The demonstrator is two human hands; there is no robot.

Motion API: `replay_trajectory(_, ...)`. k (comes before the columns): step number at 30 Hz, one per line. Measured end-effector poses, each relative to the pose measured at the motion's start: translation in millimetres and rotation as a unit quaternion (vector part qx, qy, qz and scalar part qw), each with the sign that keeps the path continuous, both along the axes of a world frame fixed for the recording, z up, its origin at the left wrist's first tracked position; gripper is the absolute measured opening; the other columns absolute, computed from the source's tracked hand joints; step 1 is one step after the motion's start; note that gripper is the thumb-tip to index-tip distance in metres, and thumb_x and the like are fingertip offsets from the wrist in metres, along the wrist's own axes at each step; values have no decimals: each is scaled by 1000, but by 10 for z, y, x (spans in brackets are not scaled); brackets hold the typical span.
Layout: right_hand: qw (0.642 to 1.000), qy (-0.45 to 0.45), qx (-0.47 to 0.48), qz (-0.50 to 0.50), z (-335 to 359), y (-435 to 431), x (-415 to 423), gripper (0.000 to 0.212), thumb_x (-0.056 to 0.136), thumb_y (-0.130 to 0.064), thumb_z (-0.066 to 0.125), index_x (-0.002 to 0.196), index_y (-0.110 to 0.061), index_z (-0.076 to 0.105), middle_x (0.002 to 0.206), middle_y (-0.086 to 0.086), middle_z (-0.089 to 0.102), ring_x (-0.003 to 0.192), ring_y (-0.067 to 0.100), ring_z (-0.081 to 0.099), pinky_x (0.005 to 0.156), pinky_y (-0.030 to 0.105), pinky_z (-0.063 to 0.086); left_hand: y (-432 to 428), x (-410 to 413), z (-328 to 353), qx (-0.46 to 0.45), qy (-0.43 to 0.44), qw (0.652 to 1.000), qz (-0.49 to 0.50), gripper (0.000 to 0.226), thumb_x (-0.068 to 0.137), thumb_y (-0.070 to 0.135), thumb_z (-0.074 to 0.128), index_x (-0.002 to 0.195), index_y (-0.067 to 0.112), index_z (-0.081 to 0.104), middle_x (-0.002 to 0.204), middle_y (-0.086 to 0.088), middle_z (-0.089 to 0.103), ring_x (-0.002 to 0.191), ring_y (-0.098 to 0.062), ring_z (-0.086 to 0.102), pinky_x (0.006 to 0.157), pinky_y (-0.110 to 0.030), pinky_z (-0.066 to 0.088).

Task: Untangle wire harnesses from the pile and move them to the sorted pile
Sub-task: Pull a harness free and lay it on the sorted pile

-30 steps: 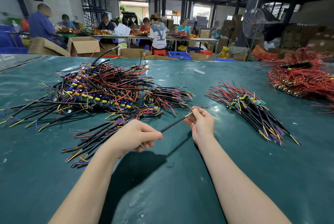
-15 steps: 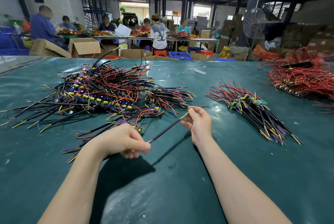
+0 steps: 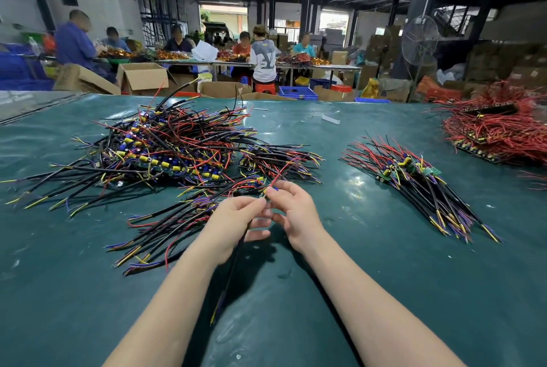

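A harness (image 3: pixel 229 278) is pinched by the left hand (image 3: pixel 233 218) to hang free of the pile (image 3: pixel 165 147); the right hand's (image 3: pixel 296 212) grip cannot be told.

Left hand (image 3: pixel 233 218) and right hand (image 3: pixel 293 212) together on one black harness (image 3: pixel 230 274), near tangled pile (image 3: pixel 165 150)

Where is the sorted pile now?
Head view: the sorted pile lies on the right of the table, between the right hand and the red-wire heap.
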State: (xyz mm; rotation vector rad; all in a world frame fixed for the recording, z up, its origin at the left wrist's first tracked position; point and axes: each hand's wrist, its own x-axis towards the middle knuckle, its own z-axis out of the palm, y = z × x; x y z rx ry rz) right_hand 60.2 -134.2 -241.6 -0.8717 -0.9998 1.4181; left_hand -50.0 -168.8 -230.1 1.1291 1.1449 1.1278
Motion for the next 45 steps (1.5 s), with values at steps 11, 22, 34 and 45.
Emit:
replay_trajectory(11, 999, 8, -39, -14, -5, 40, 60, 26, 92, -4, 50, 69, -10, 60, 59, 0, 52, 54, 11, 44, 46, 18, 46, 40, 14, -57, -51, -4, 999, 17, 16, 90, 4, 53, 76, 10, 57, 41, 4, 53, 31, -2, 39, 30, -9, 23)
replay_trajectory(22, 998, -28, -48, 4, 25, 31, 112, 28, 92, -2, 47, 68, -8, 59, 47, -3, 57, 39, 5, 53, 46, 17, 45, 34, -23, -86, 9, 79, 997, 19, 17, 89, 24, 60, 76, 16, 67, 36, 8, 40, 29, -5, 27, 33, -11, 21)
replay_trajectory(34, 931, 220, -159, -245, 73, 249, 674, 26, 93, -1, 46, 69, -7, 53, 40, 2, 54, 26, 1, 45, 30, 11, 35, -51, -176, -34, -51, 81, 981, -171, 26, 87, 21, 58, 66, 14, 73, 42, 7, 48, 32, -2, 38, 34, -10, 29)
replay_trajectory(45, 981, -141, 51, -127, 105, 77, 132, 22, 88, -4, 56, 67, -13, 57, 57, 4, 52, 36, -1, 45, 37, 14, 42, 64, -42, -31, -30, -137, 983, 118, 16, 90, 14, 57, 74, 13, 61, 43, 9, 55, 32, 2, 46, 33, -8, 33)
